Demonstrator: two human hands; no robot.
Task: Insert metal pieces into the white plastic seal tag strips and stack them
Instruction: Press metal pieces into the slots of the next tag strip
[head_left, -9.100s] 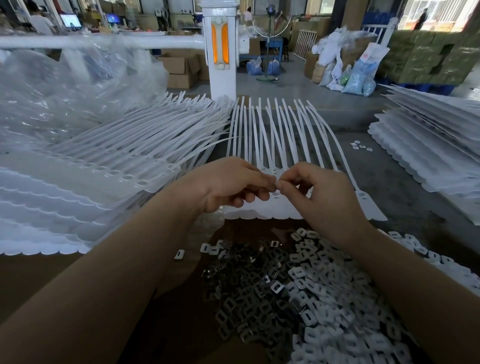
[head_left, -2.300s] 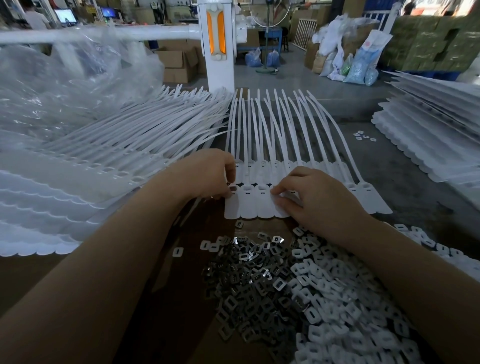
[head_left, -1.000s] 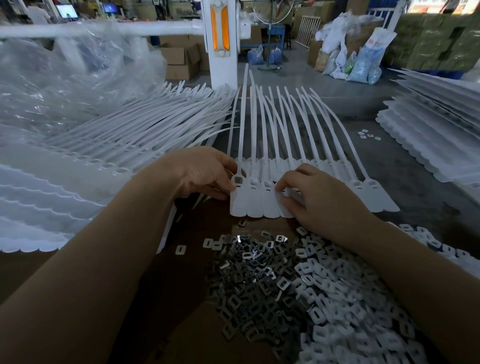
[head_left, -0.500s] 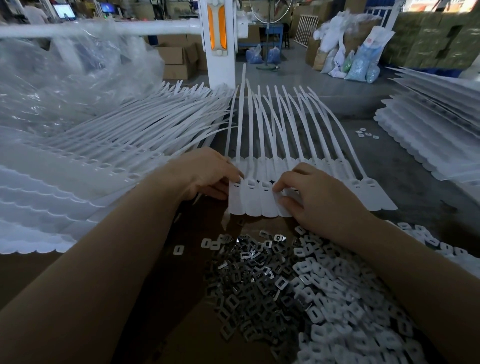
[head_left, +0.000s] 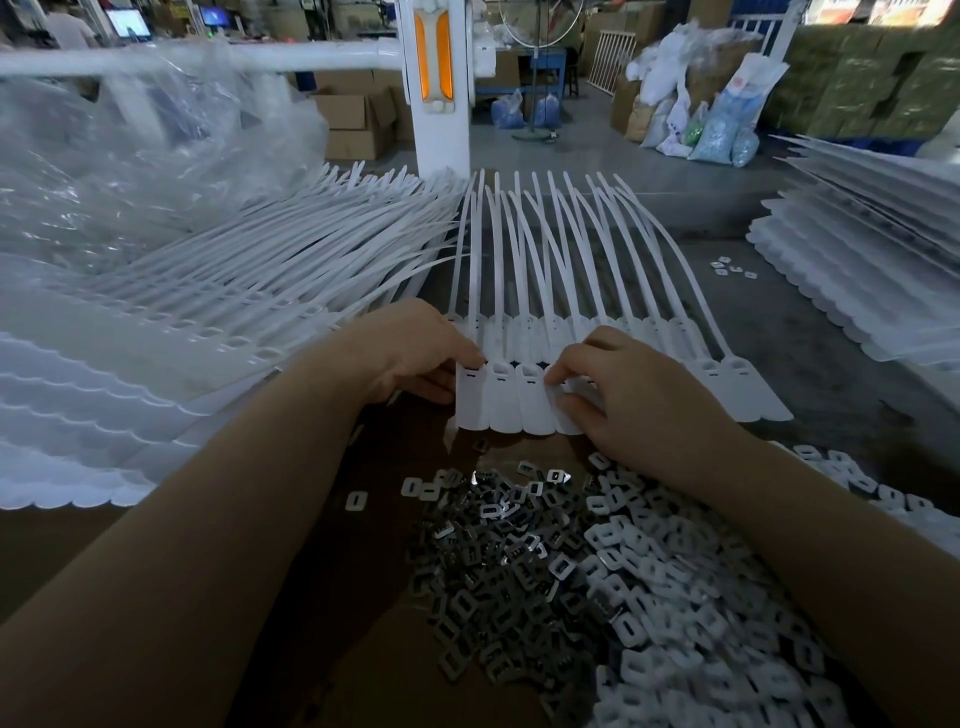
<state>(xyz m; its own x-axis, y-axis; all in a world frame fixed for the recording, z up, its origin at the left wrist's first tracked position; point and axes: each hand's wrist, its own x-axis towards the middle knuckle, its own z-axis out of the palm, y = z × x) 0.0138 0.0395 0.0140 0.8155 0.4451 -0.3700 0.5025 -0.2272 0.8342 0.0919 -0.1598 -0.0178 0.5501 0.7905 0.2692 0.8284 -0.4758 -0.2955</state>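
Fingers are pinching the joined strip of seal tags (head_left: 519, 400) lying mid-table: left hand (head_left: 415, 353) gripping its corner, right hand (head_left: 618, 395) pressing a slot. Careless shifting is risking scattering the metal pieces (head_left: 498, 561) underneath.

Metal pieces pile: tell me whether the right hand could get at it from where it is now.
Probably yes. The right hand rests on the tag strip, the metal pieces pile lies just below it, uncovered, and nothing stands between them.

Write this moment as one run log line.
left hand: holds tag strip sheet edge | right hand: fingers pinch at tag slot | metal pieces: piled nearby
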